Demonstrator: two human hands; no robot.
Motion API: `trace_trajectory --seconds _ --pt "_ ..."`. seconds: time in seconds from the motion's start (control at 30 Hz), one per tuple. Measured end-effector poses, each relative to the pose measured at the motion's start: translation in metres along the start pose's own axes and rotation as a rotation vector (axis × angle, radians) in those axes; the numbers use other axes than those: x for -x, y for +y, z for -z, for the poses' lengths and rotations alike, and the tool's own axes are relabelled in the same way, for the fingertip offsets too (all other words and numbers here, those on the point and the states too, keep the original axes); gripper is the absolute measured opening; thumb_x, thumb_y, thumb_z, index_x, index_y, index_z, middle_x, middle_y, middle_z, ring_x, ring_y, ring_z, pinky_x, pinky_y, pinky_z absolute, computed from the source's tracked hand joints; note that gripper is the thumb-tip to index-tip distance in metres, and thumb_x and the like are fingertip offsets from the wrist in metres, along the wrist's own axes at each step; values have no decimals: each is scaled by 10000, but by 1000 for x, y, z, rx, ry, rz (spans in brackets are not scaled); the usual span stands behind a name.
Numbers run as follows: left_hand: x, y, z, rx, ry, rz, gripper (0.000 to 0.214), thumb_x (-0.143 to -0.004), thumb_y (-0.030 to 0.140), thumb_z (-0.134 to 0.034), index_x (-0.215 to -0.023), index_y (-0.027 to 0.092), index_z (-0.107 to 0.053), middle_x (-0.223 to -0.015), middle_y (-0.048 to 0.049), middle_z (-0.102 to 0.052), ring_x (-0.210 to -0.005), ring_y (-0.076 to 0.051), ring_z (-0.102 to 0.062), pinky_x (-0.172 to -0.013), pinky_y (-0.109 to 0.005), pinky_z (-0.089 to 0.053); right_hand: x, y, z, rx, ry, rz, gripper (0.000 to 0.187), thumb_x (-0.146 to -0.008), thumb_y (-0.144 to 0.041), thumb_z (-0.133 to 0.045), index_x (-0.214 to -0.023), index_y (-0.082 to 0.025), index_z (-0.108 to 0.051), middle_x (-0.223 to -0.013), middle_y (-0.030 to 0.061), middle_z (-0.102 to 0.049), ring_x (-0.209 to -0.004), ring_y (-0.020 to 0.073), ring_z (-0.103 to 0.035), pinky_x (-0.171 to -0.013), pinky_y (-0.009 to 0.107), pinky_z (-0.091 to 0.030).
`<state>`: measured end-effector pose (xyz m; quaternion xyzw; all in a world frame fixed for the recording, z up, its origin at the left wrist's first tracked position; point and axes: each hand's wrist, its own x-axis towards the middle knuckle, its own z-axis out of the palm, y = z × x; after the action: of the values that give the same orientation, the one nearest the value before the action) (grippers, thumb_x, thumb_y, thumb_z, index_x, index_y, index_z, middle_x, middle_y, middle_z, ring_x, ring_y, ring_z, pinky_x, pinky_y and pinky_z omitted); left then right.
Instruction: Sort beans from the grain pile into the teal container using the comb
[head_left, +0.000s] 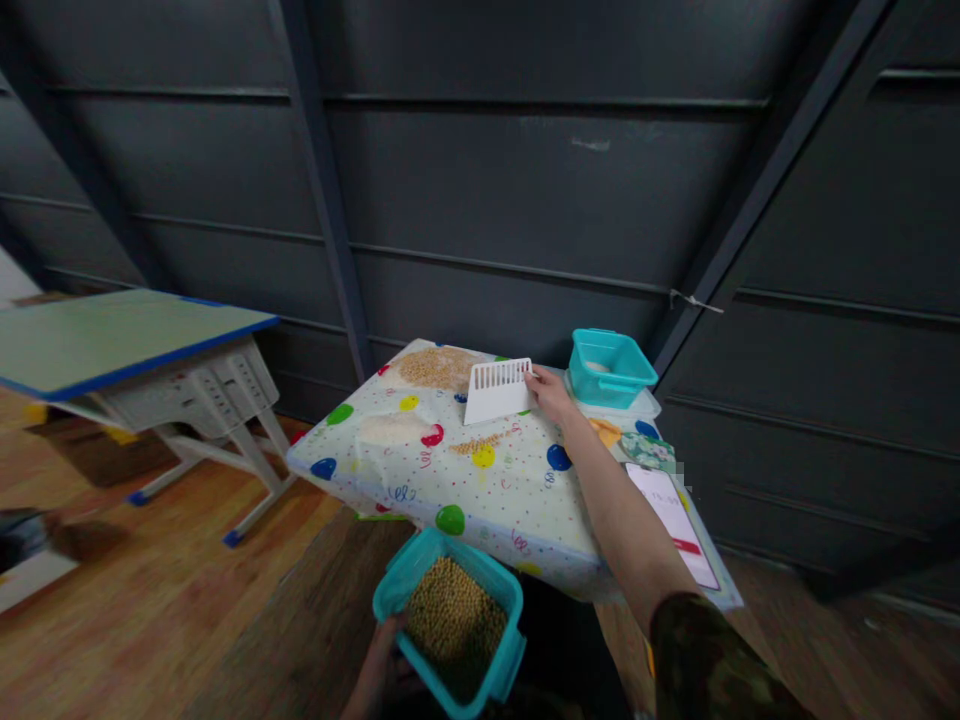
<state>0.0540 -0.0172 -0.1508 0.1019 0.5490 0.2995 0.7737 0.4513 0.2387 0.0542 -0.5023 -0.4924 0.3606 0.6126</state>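
One white slotted scraper (pixel 495 402) stands tilted over the tablecloth (pixel 420 482), its right edge pinched in the closed fingers of the right hand (pixel 551 395), arm stretched forward. The left hand (pixel 390 640), low, curls around one of two teal boxes (pixel 420 558), this one holding beans (pixel 454 612). Three grain patches (pixel 435 368) lie about. One phone's (pixel 671 520) writing is too blurred to read.

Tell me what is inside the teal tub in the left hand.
Small, yellowish beans lie inside the teal tub held by the left hand. They cover its floor; anything beneath them cannot be seen.
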Motion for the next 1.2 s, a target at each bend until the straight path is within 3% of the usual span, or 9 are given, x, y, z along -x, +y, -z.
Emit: trace_trajectory --seconds 0.27,0.47,0.6,0.9,1.2 --pt "-19 -11 11 -23 -32 -53 782 -1018 572 -583 -1620 94 -440 -1091 -223 -873 -1007 -393 -866 -992 -543 -679 0 14 2 -25 -57 32 512 -693 -620 -928 -1041 -254 -847 -1051 59 -856 -992 280 -767 -955 448 -619" --pt "-12 -7 6 -1 -22 -76 728 -1012 502 -637 -1631 170 -445 -1343 -237 -826 -949 -364 -876 -978 -551 -688 13 7 0 29 -72 87 536 -707 -645 -908 -1043 -230 -856 -1025 76 -852 -1011 308 -757 -911 459 -622" --pt "-2 -3 1 -10 -37 -108 711 -1009 490 -661 -1624 194 -458 -1368 -233 -823 -897 -342 -878 -975 -551 -690 18 1 -4 66 -59 140 491 -752 -635 -878 -1035 -235 -859 -1013 76 -848 -998 309 -743 -894 456 -617" --pt "23 12 -16 -57 -7 -68 641 -1084 440 -524 -1616 89 -453 -1448 -306 -761 -901 -351 -876 -839 -480 -713 27 -2 -11 74 59 85 481 -739 -627 -849 -1004 -226 -824 -982 70 -830 -937 271 -717 -835 395 -587" --pt "1 3 -6 -26 -1 -68 657 -1046 466 -597 -1588 112 -479 -1411 -281 -790 -833 -324 -868 -789 -467 -719 41 -9 -24 98 79 55 510 -709 -617 -842 -985 -188 -817 -824 45 -756 -758 214 -613 -669 319 -483"
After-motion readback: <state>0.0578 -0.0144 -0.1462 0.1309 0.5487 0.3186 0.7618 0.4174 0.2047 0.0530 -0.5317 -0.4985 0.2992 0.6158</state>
